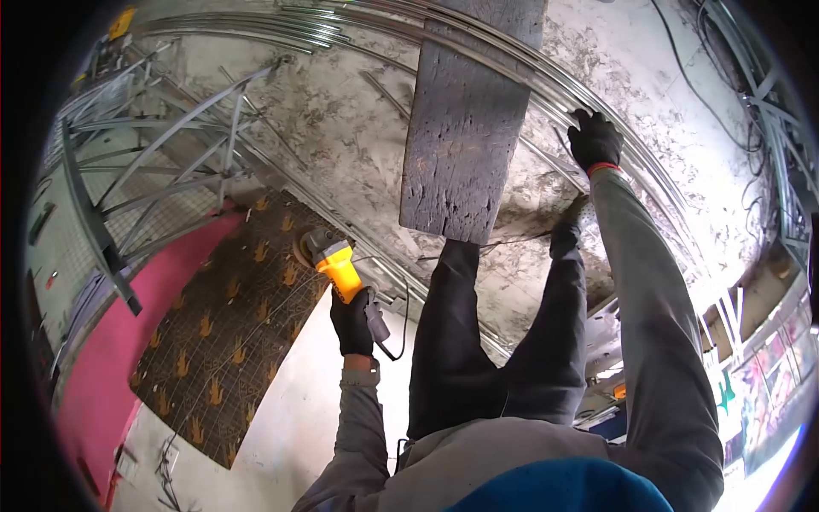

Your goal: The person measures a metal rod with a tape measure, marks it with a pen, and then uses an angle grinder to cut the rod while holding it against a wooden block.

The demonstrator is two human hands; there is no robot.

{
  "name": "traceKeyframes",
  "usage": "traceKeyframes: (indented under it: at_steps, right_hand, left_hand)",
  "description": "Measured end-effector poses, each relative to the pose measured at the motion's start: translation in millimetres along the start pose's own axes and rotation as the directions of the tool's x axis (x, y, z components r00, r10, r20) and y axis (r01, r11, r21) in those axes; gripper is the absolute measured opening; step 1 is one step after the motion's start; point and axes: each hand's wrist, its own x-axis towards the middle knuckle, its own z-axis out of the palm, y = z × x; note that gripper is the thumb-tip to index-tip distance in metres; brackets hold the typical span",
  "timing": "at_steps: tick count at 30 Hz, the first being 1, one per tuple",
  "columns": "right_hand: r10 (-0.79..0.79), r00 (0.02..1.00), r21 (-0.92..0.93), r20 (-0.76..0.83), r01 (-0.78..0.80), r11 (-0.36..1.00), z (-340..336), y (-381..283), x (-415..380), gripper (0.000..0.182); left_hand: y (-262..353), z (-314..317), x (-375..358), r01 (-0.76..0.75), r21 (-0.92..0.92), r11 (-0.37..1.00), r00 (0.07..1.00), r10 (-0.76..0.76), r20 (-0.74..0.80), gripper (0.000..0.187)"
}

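My left hand (351,324), in a black glove, is wrapped round the rear body of a yellow angle grinder (339,270). The grinder's disc end points away from me, over a dark patterned sheet. My right hand (595,141), also black-gloved, rests on a bundle of long shiny metal tubes (546,72); its fingers are spread over them. The tubes cross a worn dark wooden plank (469,128) that extends away from my legs.
Welded metal frames (102,239) stand at the left. The patterned sheet (230,333) lies beside a pink surface (111,367). A cable (404,320) hangs from the grinder. More metal framing (772,128) and dark cables are at the upper right.
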Motion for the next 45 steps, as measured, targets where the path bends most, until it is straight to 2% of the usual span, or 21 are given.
traceKeyframes:
  at_steps: [2, 4, 6, 7, 12, 13, 14, 15, 16, 17, 18, 20, 21, 26, 32, 36, 38, 39, 40, 42, 45]
  right_hand:
    - [-0.039, 0.993, -0.055, 0.108, 0.045, 0.997, -1.0, -13.1, -0.1, 0.028]
    - [-0.092, 0.967, -0.023, 0.236, 0.101, 0.995, 12.3, -25.7, -9.4, 0.023]
    - [-0.175, 0.981, 0.225, 0.083, 0.152, 0.963, 42.9, -27.8, -32.4, 0.021]
    - [-0.164, 0.986, 0.393, 0.01, 0.147, 0.908, 59.4, -29.9, -41.5, 0.021]
    - [-0.312, 0.949, 0.562, 0.043, 0.236, 0.793, 105.3, -26.3, -49.2, 0.03]
    - [-0.343, 0.938, 0.569, 0.039, 0.262, 0.78, 102.6, -30.2, -50.5, 0.031]
    - [-0.361, 0.932, 0.543, 0.024, 0.291, 0.787, 98.1, -31.2, -53.3, 0.032]
    - [-0.364, 0.931, 0.545, 0.032, 0.289, 0.787, 90.2, -36.1, -52.4, 0.032]
    - [-0.327, 0.939, 0.607, 0.106, 0.199, 0.77, 85.5, -39.5, -49.9, 0.031]
    - [-0.289, 0.939, 0.66, 0.184, 0.1, 0.744, 83.3, -45.1, -51.0, 0.031]
    - [-0.323, 0.937, 0.546, 0.134, 0.203, 0.813, 96.3, -39.3, -45.4, 0.032]
    - [-0.267, 0.915, 0.418, 0.301, 0.125, 0.9, 61.0, -64.0, -35.2, 0.034]
    - [-0.23, 0.939, 0.46, 0.257, 0.091, 0.883, 60.2, -67.9, -38.0, 0.037]
    - [-0.293, 0.903, 0.573, 0.315, 0.065, 0.817, 65.8, -58.7, -26.3, 0.038]
    - [-0.319, 0.9, 0.694, 0.296, 0.027, 0.72, 64.8, -59.9, -24.4, 0.032]
    - [-0.328, 0.899, 0.675, 0.29, 0.051, 0.736, 83.8, -57.4, -23.8, 0.036]
    - [-0.224, 0.927, 0.388, 0.302, 0.095, 0.917, 71.9, -68.0, -31.9, 0.042]
    - [-0.213, 0.924, 0.349, 0.316, 0.095, 0.932, 72.7, -67.5, -33.0, 0.047]
    - [-0.211, 0.925, 0.352, 0.317, 0.091, 0.931, 74.5, -67.2, -35.2, 0.047]
    - [-0.225, 0.953, 0.363, 0.204, 0.14, 0.921, 78.6, -68.8, -39.8, 0.04]
    - [-0.162, 0.953, 0.347, 0.255, 0.066, 0.936, 78.2, -71.6, -41.8, 0.049]
  left_hand:
    - [-15.4, -18.6, 28.8, -0.074, 0.046, 0.996, 0.997, 0.074, 0.005, 0.035]
    - [-3.8, -19.7, 40.3, -0.069, 0.149, 0.986, 0.998, 0.067, 0.019, 0.038]
    - [6.5, -14.9, 51.7, -0.181, 0.184, 0.966, 0.983, 0.172, 0.067, 0.041]
    - [10.6, -11.9, 57.7, -0.26, 0.237, 0.936, 0.965, 0.247, 0.086, 0.042]
    - [16.7, 10.2, 87.0, -0.309, 0.419, 0.854, 0.951, 0.268, 0.155, 0.042]
    - [17.7, 16.8, 92.9, -0.325, 0.47, 0.82, 0.946, 0.276, 0.173, 0.043]
    - [13.7, 23.1, 102.9, -0.388, 0.572, 0.723, 0.92, 0.339, 0.196, 0.046]
    - [23.1, 36.3, 105.4, -0.347, 0.62, 0.704, 0.936, 0.298, 0.185, 0.048]
    - [32.9, 49.7, 107.8, -0.306, 0.667, 0.68, 0.951, 0.258, 0.173, 0.05]
    - [37.1, 58.8, 110.5, -0.359, 0.665, 0.656, 0.932, 0.287, 0.22, 0.05]
    - [37.7, 66.7, 115.7, -0.411, 0.66, 0.629, 0.911, 0.315, 0.267, 0.051]
    - [34.4, 80.2, 127.5, -0.458, 0.667, 0.588, 0.888, 0.346, 0.304, 0.053]
    - [36.5, 89.3, 131.9, -0.49, 0.661, 0.568, 0.869, 0.38, 0.317, 0.054]
    - [38.0, 119.7, 151.2, -0.532, 0.729, 0.431, 0.829, 0.44, 0.345, 0.055]
    - [47.2, 136.4, 155.4, -0.542, 0.76, 0.358, 0.814, 0.447, 0.37, 0.052]
    - [47.4, 141.9, 156.1, -0.552, 0.764, 0.335, 0.801, 0.468, 0.374, 0.052]
    - [45.8, 141.9, 156.3, -0.544, 0.773, 0.325, 0.803, 0.467, 0.369, 0.052]
    - [45.9, 142.8, 156.5, -0.537, 0.781, 0.32, 0.806, 0.467, 0.363, 0.052]
    - [45.5, 143.2, 156.7, -0.538, 0.782, 0.315, 0.805, 0.466, 0.366, 0.052]
    - [44.4, 143.1, 158.0, -0.545, 0.783, 0.3, 0.795, 0.48, 0.37, 0.053]
    - [43.0, 142.8, 161.0, -0.556, 0.787, 0.268, 0.778, 0.5, 0.379, 0.052]
